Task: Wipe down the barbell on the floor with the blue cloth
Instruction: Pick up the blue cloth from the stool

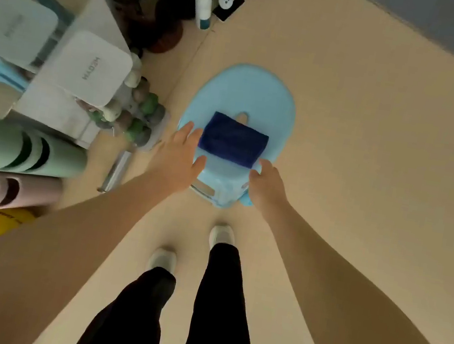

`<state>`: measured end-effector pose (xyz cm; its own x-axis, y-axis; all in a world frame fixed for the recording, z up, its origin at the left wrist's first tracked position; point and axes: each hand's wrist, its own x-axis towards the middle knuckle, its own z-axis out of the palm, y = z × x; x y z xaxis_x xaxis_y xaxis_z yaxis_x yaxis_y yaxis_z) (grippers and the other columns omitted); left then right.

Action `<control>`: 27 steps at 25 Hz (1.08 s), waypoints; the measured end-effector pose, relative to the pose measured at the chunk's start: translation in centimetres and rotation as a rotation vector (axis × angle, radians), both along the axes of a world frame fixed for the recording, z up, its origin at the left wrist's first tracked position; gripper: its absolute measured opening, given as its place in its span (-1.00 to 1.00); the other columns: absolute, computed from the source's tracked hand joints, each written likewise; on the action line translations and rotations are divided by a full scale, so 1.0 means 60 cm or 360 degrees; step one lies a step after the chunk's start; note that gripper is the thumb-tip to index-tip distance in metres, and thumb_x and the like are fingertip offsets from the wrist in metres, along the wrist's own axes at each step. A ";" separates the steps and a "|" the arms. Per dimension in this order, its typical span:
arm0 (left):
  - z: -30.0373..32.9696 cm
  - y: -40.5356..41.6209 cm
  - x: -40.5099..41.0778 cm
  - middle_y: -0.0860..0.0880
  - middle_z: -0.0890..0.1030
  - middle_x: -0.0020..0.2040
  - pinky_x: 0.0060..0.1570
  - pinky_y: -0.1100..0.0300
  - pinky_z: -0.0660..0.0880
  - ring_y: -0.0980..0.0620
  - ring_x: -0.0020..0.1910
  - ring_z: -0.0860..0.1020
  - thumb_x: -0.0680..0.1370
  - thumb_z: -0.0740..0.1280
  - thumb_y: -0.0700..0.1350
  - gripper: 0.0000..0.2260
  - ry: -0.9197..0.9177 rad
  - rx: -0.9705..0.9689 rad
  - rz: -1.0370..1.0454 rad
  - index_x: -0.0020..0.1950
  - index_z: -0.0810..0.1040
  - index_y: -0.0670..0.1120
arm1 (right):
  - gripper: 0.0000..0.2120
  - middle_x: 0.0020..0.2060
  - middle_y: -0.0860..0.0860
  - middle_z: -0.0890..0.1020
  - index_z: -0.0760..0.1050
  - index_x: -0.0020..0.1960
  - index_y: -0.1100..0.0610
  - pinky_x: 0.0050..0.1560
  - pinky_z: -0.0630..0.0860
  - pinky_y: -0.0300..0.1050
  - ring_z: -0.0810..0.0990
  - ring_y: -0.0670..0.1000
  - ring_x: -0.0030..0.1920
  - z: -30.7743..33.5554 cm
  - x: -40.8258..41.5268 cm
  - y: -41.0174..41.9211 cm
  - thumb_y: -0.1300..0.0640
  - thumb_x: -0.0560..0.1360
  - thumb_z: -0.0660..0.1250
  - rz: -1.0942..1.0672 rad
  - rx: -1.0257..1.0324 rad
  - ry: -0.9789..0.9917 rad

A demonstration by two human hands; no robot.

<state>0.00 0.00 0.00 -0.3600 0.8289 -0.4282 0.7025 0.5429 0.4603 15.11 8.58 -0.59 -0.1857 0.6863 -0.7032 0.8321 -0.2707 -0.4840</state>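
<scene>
Cloth: blue cloth [233, 140] folded on a light-blue stool [264, 88], just ahead, between both hands.
Long axis: across, left to right.
Hands: left hand [179, 153] spread, empty; right hand [265, 184] empty, fingers curled, touching the cloth's corner, nearer.
Barbell: steel bar end [118, 168] on floor, left of left hand.

- Dim, warm, even light; no glare.
- Soft blur overall, strongest on the white boxes [86, 70] far left of the left hand [175, 157].
- Wide-angle bending stretches the forearms at the frame's edges.
</scene>
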 end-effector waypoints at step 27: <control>-0.071 -0.382 -0.115 -0.05 0.27 0.44 0.12 0.41 0.17 -0.06 0.33 0.35 0.62 0.11 -0.14 -0.56 -0.0483 0.0262 0.1126 0.50 0.15 -0.11 | -0.86 -0.11 0.04 0.63 0.50 0.02 0.11 -0.03 0.50 -0.12 0.61 0.03 -0.06 -0.037 -0.329 -0.265 0.19 0.47 0.27 0.0486 -0.1382 0.0577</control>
<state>-6.91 -22.89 -4.24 -0.7130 0.5073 -0.4840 0.0460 0.7226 0.6897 -4.64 -7.35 -2.83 -0.5723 -0.1543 -0.8054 0.7661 -0.4508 -0.4581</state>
